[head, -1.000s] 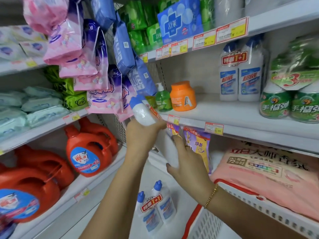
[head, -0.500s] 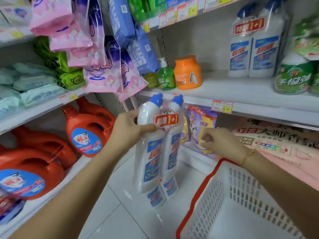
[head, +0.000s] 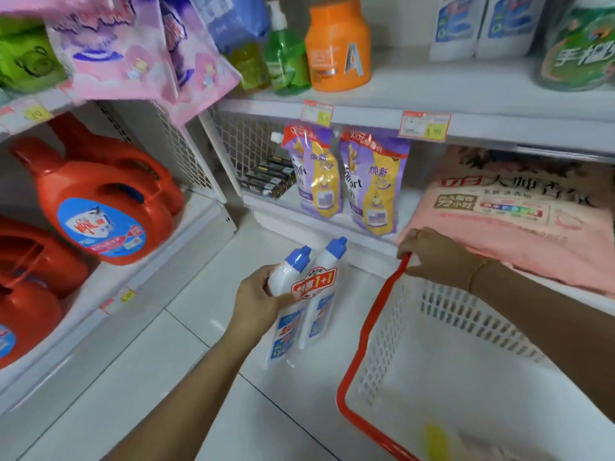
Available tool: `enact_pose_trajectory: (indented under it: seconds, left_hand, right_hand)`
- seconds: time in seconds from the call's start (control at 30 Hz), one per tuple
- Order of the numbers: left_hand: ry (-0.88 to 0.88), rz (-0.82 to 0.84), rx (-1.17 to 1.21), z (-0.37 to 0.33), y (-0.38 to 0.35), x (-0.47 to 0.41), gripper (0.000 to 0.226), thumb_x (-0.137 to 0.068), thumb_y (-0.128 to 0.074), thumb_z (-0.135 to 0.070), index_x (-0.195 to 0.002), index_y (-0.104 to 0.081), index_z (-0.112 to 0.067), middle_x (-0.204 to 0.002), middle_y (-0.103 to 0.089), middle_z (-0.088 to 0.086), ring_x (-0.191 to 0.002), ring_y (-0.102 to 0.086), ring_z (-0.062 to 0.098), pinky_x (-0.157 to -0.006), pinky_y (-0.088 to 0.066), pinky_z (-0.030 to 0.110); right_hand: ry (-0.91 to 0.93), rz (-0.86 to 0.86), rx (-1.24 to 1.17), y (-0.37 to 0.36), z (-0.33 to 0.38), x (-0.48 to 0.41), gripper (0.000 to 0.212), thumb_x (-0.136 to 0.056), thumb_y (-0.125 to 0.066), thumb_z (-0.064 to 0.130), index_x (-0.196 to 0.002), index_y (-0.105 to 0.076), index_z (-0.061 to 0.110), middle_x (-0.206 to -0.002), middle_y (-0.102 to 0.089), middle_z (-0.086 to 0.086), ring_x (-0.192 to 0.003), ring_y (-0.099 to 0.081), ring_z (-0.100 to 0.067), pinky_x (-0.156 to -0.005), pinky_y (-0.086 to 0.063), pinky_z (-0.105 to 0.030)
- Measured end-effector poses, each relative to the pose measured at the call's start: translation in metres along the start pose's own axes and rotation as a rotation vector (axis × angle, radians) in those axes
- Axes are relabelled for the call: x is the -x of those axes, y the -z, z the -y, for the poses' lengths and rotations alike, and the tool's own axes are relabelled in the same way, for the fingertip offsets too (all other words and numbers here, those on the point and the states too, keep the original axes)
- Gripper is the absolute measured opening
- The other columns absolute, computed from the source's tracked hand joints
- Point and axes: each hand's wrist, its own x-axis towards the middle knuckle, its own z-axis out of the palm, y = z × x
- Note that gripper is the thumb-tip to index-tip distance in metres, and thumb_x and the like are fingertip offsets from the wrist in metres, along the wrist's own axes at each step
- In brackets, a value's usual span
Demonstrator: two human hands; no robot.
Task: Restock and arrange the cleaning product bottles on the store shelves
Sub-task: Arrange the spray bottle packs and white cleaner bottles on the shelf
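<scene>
At the aisle corner, low down, by size:

- Shelves (head: 432, 84): white, in two runs that meet at a mesh divider. Price tags (head: 424, 126) are clipped to the front edges.
- Floor (head: 166, 377): pale tile.
- Basket (head: 361, 331): white lattice sides and a red rim, lower right, near the bottom shelf. A yellow item lies inside, too blurred to identify.
- Pink bag (head: 519, 221): large and printed, lying flat on the bottom right shelf, just behind the basket.
- Red jugs (head: 100, 207): several with blue oval labels, standing on the low left shelf.
- White bottles (head: 482, 24): a pair on the middle right shelf, tops cut off by the frame.
- Twin pack (head: 309, 304): two white bottles with blue caps, bound by a red-and-white "1+1" band. It is held over the floor, just left of the basket, with the caps tilted up toward the bottom right shelf.
- Pouches (head: 372, 188): two, purple and yellow, upright on the bottom shelf, left of the pink bag.
- Orange jar (head: 336, 48): marked "A", on the middle shelf, just beside a green pump bottle (head: 286, 58).
- Left hand (head: 256, 304): fingers and thumb curled round the upper part of the twin pack's left bottle.
- Right hand (head: 436, 254): fingers curled over the basket's red rim at its far corner, with a thin bracelet (head: 476, 271) at the wrist.
- Black boxes (head: 269, 178): a small stack by the mesh, left of the pouches.
</scene>
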Motion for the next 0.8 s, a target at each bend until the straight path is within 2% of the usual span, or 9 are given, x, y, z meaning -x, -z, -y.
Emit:
enact_pose_trajectory:
  seconds: [0.13, 0.23, 0.33, 0.47, 0.57, 0.63, 0.73, 0.8]
  left_hand:
    - [-0.024, 0.059, -0.013, 0.028, -0.017, -0.016, 0.039, -0.069, -0.085, -0.016, -0.098, -0.061, -0.024, -0.098, -0.070, 0.000, -0.089, -0.067, 0.020, -0.081, -0.056, 0.039]
    - [-0.044, 0.115, -0.043, 0.046, -0.023, -0.020, 0.038, -0.074, -0.083, -0.019, -0.101, -0.058, -0.029, -0.101, -0.069, -0.004, -0.093, -0.066, 0.017, -0.088, -0.054, 0.039]
    - [-0.035, 0.086, 0.001, 0.062, -0.024, -0.014, 0.041, -0.074, -0.082, -0.017, -0.106, -0.059, -0.026, -0.105, -0.068, -0.005, -0.095, -0.066, 0.017, -0.088, -0.055, 0.040]
    - [0.011, 0.028, 0.055, 0.069, -0.017, -0.005, 0.042, -0.072, -0.082, -0.011, -0.102, -0.060, -0.031, -0.104, -0.067, -0.009, -0.094, -0.067, 0.014, -0.085, -0.056, 0.033]
    - [0.025, -0.020, 0.044, 0.071, -0.008, 0.000, 0.041, -0.071, -0.082, -0.013, -0.098, -0.063, -0.037, -0.099, -0.068, -0.017, -0.083, -0.067, -0.001, -0.071, -0.053, 0.014]
    - [0.024, -0.055, 0.007, 0.072, -0.001, 0.002, 0.038, -0.071, -0.082, -0.013, -0.101, -0.067, -0.030, -0.100, -0.068, -0.015, -0.083, -0.066, -0.003, -0.065, -0.048, 0.008]
    - [0.039, -0.060, -0.073, 0.073, 0.012, 0.004, 0.041, -0.071, -0.082, -0.008, -0.108, -0.069, -0.019, -0.105, -0.066, -0.007, -0.096, -0.062, 0.009, -0.075, -0.044, 0.012]
    - [0.035, -0.025, -0.144, 0.073, 0.016, 0.009, 0.042, -0.071, -0.082, -0.008, -0.109, -0.068, -0.019, -0.107, -0.064, -0.007, -0.100, -0.060, 0.012, -0.079, -0.044, 0.015]
  right_hand:
    - [-0.011, 0.001, 0.054, 0.000, 0.004, 0.002, 0.031, -0.086, -0.064, 0.031, -0.115, -0.061, 0.021, -0.122, -0.052, -0.003, -0.113, -0.044, -0.022, -0.094, -0.041, -0.037]
    - [-0.013, 0.029, 0.097, 0.000, 0.008, 0.001, 0.035, -0.087, -0.061, 0.034, -0.119, -0.056, 0.021, -0.125, -0.050, -0.002, -0.114, -0.043, -0.020, -0.093, -0.040, -0.035]
    - [-0.015, 0.026, 0.134, -0.002, 0.010, 0.003, 0.037, -0.089, -0.059, 0.038, -0.122, -0.053, 0.022, -0.126, -0.047, 0.000, -0.116, -0.043, -0.018, -0.089, -0.041, -0.032]
    - [-0.004, 0.015, 0.177, -0.003, 0.012, 0.004, 0.036, -0.091, -0.056, 0.036, -0.122, -0.051, 0.021, -0.126, -0.047, 0.000, -0.116, -0.042, -0.017, -0.088, -0.043, -0.031]
    - [-0.002, 0.019, 0.184, 0.000, 0.012, 0.003, 0.035, -0.091, -0.056, 0.037, -0.121, -0.052, 0.022, -0.126, -0.048, -0.001, -0.116, -0.043, -0.018, -0.088, -0.043, -0.032]
    - [0.002, 0.033, 0.187, 0.002, 0.014, 0.003, 0.035, -0.091, -0.056, 0.036, -0.122, -0.051, 0.021, -0.125, -0.048, -0.001, -0.116, -0.043, -0.019, -0.088, -0.041, -0.031]
    - [0.009, 0.058, 0.200, 0.003, 0.012, 0.000, 0.037, -0.091, -0.056, 0.035, -0.124, -0.051, 0.020, -0.126, -0.048, -0.003, -0.117, -0.044, -0.020, -0.090, -0.039, -0.031]
    - [-0.001, 0.089, 0.180, 0.007, 0.012, -0.001, 0.037, -0.091, -0.058, 0.035, -0.124, -0.052, 0.019, -0.125, -0.051, -0.003, -0.115, -0.047, -0.020, -0.093, -0.041, -0.031]
